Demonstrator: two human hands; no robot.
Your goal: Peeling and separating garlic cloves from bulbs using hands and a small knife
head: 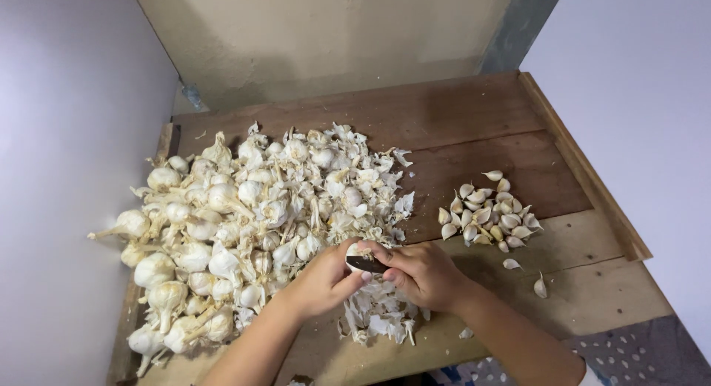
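Note:
My left hand (320,282) and my right hand (418,273) meet near the front middle of a wooden table (474,119). Together they grip a white garlic bulb (357,250), mostly hidden by the fingers. A dark knife blade (366,264) shows between the hands, pressed against the bulb; the right hand's fingers rest on it. A big heap of whole garlic bulbs (215,230) lies to the left. Papery white garlic skins (348,178) are piled behind the hands, and more skins (378,315) lie just below them.
A small pile of separated garlic cloves (489,215) lies to the right, with two loose cloves (526,276) nearer the front. A raised wooden strip (585,164) edges the table's right side. Pale walls close in on the left, back and right.

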